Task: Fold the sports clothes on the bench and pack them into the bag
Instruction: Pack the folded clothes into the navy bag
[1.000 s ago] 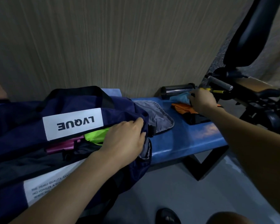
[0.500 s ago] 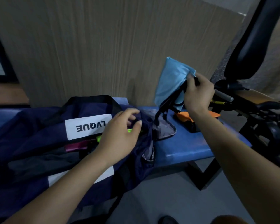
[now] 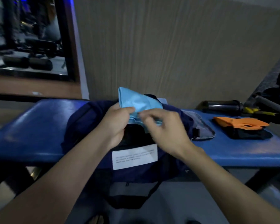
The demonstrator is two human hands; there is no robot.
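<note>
Bag (image 3: 87, 126) label (image 3: 134, 156) txt blurred, unreadable; both hands grip blue garment (image 3: 136, 101).

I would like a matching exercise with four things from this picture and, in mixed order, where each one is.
Things:
1. light blue garment
2. orange garment
3. bag
4. bottle

Places:
A. lying at the wall, at the bench's right end
B. middle of the bench
C. held in both hands over the bag
D. on a dark folded cloth

Pairs: 1-C, 2-D, 3-B, 4-A

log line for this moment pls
step: packing | both hands hold blue garment over bag | orange garment on bench
</note>
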